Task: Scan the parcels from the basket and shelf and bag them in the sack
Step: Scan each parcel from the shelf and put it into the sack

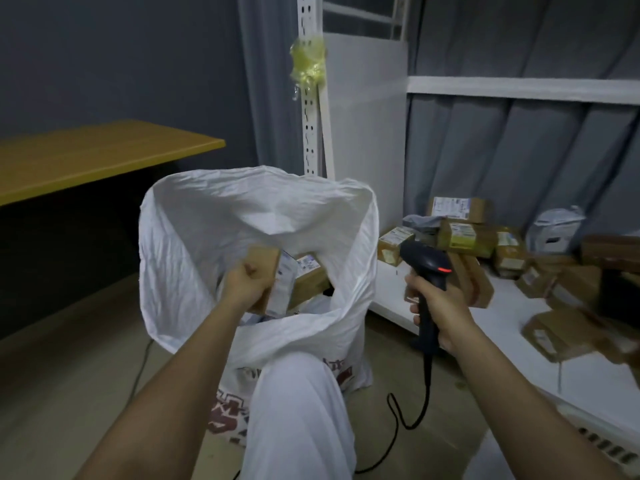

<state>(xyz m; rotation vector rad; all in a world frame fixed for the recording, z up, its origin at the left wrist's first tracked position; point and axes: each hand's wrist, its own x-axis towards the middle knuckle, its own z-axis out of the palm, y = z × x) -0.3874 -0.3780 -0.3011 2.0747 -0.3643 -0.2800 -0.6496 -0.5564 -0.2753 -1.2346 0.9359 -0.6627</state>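
Floor-standing sack (194,237) holds parcels (308,271); left hand (242,284) grips one.

Sack (194,258) centre; desk (97,157) behind-left; shelf (433,306) with parcels (467,233) right.

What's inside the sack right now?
The white sack holds at least one brown parcel; the left hand holds another labelled parcel in its mouth. Anything deeper is hidden by the sack's folds.

Head view, angled down, near sack (194,237)
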